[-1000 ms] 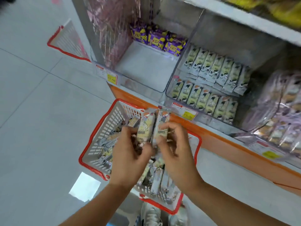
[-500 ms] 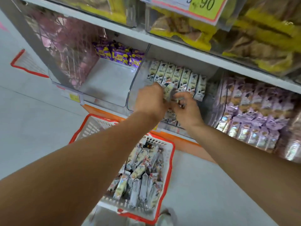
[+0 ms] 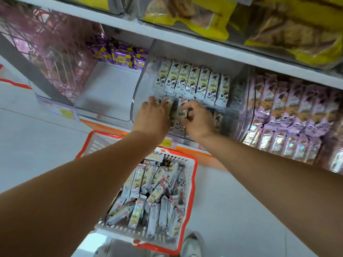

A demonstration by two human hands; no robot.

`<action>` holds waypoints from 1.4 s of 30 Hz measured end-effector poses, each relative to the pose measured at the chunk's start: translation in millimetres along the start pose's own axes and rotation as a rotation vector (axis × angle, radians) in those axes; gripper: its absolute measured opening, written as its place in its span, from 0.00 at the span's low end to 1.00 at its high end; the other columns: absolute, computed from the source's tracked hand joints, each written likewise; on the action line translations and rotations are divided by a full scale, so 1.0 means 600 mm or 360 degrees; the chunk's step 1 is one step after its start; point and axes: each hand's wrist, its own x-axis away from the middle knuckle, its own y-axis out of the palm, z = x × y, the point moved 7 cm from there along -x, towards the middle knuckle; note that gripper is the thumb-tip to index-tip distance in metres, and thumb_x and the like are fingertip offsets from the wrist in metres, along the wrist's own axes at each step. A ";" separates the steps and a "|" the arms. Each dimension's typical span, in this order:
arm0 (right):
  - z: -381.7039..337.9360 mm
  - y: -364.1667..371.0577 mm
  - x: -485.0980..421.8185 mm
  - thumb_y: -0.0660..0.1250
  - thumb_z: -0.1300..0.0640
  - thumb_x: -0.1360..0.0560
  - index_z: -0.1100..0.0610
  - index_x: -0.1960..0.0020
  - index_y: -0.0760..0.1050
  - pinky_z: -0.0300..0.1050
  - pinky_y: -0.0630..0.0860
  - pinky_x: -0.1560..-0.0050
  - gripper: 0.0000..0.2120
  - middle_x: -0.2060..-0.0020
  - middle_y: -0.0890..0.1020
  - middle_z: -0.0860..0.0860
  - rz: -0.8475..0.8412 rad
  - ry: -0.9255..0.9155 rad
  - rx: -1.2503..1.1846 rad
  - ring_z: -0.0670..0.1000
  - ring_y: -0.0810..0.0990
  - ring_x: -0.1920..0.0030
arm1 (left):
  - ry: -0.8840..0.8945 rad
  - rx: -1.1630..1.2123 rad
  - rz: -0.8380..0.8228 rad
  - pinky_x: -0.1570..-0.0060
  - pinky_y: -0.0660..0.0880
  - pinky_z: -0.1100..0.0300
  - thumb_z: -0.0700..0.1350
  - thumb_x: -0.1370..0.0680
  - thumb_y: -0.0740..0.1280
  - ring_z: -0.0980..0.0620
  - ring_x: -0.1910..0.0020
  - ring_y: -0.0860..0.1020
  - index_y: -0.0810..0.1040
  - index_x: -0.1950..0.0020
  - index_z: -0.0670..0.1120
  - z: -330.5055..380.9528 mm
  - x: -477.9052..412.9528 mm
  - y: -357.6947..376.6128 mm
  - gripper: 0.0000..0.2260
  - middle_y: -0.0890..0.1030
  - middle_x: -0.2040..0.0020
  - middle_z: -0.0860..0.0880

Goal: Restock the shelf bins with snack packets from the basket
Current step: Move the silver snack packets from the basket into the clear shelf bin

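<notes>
Pale floor tiles (image 3: 37, 130) run under a white store shelf (image 3: 185, 43) fitted with clear bins. Both bare arms reach into the middle bin (image 3: 137, 93). At its rear a back row of pale snack packets (image 3: 193, 80) stands upright side by side, and a front row lies partly hidden behind the hands.

The right grip (image 3: 198, 121) has thumb and fingers curled round one snack packet (image 3: 182, 110), holding it upright just in front of the back row. The left grip (image 3: 152, 115) is just beside it with its back to the camera, fingers pointing into the bin at the front row. A second packet (image 3: 168, 103) shows at its fingertips, but whether the fingers pinch it cannot be told.

Below the arms, a white basket with a red rim (image 3: 193, 182) sits on the floor against the shelf's orange base. It holds a loose heap of the same packets (image 3: 157, 197).

Purple packets (image 3: 118, 55) sit at the rear of the bin to the left. Lilac packets (image 3: 287, 112) fill the bin to the right. Yellow bags (image 3: 207, 21) lie on the shelf above. A grey shoe (image 3: 193, 243) shows beside the basket.
</notes>
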 end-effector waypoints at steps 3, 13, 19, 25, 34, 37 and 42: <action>-0.013 0.010 -0.002 0.69 0.63 0.24 0.56 0.39 0.74 0.39 0.70 0.52 0.14 0.51 0.74 0.50 -0.0053 -0.0052 -0.0042 0.51 0.76 0.49 | 0.0164 -0.0045 0.0070 0.42 0.69 0.51 0.42 0.20 0.59 0.40 0.39 0.69 0.75 0.38 0.39 -0.008 0.017 0.007 0.13 0.71 0.37 0.39; -0.045 0.038 0.000 0.68 0.65 0.24 0.55 0.37 0.73 0.39 0.71 0.56 0.17 0.61 0.72 0.46 -0.0192 -0.0058 -0.0130 0.51 0.75 0.55 | 0.0207 -0.0150 0.0614 0.28 0.52 0.36 0.41 0.28 0.59 0.33 0.25 0.54 0.67 0.27 0.41 -0.057 0.101 -0.004 0.28 0.56 0.24 0.34; -0.069 0.057 0.004 0.64 0.63 0.21 0.55 0.31 0.71 0.40 0.70 0.51 0.19 0.48 0.75 0.53 -0.0305 -0.0090 -0.0058 0.50 0.74 0.52 | 0.0130 0.0078 0.0372 0.30 0.62 0.42 0.42 0.26 0.56 0.34 0.29 0.65 0.60 0.24 0.38 -0.093 0.109 0.024 0.29 0.59 0.25 0.32; -0.126 0.011 0.085 0.61 0.66 0.22 0.56 0.43 0.75 0.40 0.73 0.57 0.12 0.50 0.77 0.53 0.0227 -0.0522 -0.0354 0.45 0.75 0.57 | 0.0030 0.0255 0.0730 0.43 0.68 0.46 0.38 0.31 0.64 0.39 0.42 0.69 0.70 0.35 0.39 -0.126 0.174 0.012 0.23 0.70 0.38 0.37; 0.031 0.205 0.210 0.61 0.61 0.19 0.58 0.37 0.69 0.49 0.69 0.62 0.11 0.57 0.75 0.56 -0.0568 0.0056 -0.0100 0.53 0.74 0.63 | -0.0530 0.0616 -0.0250 0.40 0.71 0.49 0.40 0.23 0.64 0.45 0.40 0.72 0.73 0.38 0.47 -0.215 0.313 0.255 0.14 0.75 0.38 0.45; 0.107 0.284 0.211 0.58 0.58 0.18 0.56 0.26 0.59 0.45 0.65 0.68 0.21 0.48 0.74 0.58 -0.0899 0.0315 0.0176 0.51 0.69 0.71 | -0.0631 0.0598 -0.0529 0.34 0.69 0.50 0.44 0.21 0.61 0.46 0.33 0.69 0.68 0.30 0.48 -0.221 0.331 0.326 0.18 0.68 0.28 0.46; 0.120 0.377 0.189 0.60 0.56 0.18 0.42 0.22 0.50 0.42 0.75 0.60 0.30 0.25 0.52 0.56 -0.1020 0.0205 0.0249 0.57 0.79 0.54 | -0.0660 0.0579 -0.0470 0.30 0.64 0.49 0.46 0.21 0.63 0.45 0.28 0.63 0.60 0.24 0.51 -0.231 0.305 0.394 0.26 0.63 0.24 0.46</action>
